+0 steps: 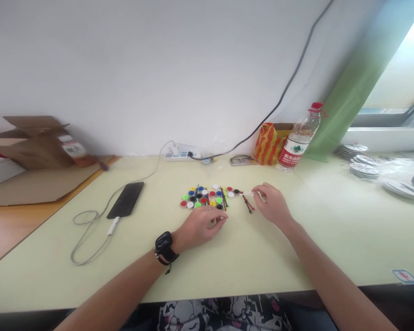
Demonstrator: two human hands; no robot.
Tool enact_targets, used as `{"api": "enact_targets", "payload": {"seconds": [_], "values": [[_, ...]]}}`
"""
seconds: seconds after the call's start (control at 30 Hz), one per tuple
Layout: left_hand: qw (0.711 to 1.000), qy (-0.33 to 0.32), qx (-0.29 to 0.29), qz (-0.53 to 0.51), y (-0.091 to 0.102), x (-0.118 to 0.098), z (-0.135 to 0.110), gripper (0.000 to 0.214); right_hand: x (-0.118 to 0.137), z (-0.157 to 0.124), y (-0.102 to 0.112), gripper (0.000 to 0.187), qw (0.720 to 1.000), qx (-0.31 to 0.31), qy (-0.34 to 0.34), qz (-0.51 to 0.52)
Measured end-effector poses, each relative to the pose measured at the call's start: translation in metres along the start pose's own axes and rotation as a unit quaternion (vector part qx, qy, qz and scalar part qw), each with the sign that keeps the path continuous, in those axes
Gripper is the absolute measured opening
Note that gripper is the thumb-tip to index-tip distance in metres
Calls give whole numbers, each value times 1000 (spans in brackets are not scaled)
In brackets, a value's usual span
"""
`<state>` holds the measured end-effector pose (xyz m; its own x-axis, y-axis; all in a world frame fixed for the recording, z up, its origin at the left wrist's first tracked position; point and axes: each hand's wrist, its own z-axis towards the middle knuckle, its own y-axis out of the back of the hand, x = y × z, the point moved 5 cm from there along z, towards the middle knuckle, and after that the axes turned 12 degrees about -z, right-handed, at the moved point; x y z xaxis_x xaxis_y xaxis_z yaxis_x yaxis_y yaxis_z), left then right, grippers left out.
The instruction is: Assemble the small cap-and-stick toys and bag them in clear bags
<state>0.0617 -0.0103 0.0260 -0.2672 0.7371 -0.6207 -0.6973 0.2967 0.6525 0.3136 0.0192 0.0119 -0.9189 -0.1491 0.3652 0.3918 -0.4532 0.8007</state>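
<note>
My right hand (pixel 271 202) pinches a thin white stick (pixel 247 193) between thumb and fingertips, just above the table. Below that stick lie a red and a black arrow-shaped stick (pixel 248 205). To the left, small round pieces (pixel 204 200) in white, black, red, blue, green and yellow form a cluster, with more coloured sticks (pixel 224 196) among them. At the cluster's near edge rests my left hand (pixel 207 223), fingers curled and thumb close to the fingertips. Whatever is in its grasp, if anything, is too small to make out.
A black phone (pixel 126 200) on a white cable lies at left, near a cardboard box (pixel 41 156). Along the wall stand a power strip (pixel 181 153), a striped bag (pixel 267 145) and a large water bottle (pixel 295 142). Stacked discs (pixel 364 171) sit at right.
</note>
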Motion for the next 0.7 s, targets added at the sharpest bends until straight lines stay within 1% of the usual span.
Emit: {"api": "enact_targets", "payload": {"seconds": [0.1, 0.2, 0.3, 0.4, 0.53, 0.7], "values": [[1000, -1, -2, 1, 0, 1, -1, 19, 5, -1, -4, 23, 998, 15, 15, 52], [1000, -1, -3, 6, -1, 2, -1, 19, 13, -4, -8, 27, 997, 27, 36, 63], [1000, 4, -1, 5, -1, 2, 0, 19, 21, -8, -11, 30, 997, 31, 59, 30], [1000, 3, -1, 0, -1, 1, 0, 20, 25, -9, -12, 33, 996, 20, 83, -19], [1000, 1, -1, -3, -2, 1, 0, 20, 26, -8, -16, 35, 993, 4, 102, -65], [1000, 7, 2, -11, -4, 3, 0, 20, 27, -8, -19, 34, 988, 0, 117, -105]]}}
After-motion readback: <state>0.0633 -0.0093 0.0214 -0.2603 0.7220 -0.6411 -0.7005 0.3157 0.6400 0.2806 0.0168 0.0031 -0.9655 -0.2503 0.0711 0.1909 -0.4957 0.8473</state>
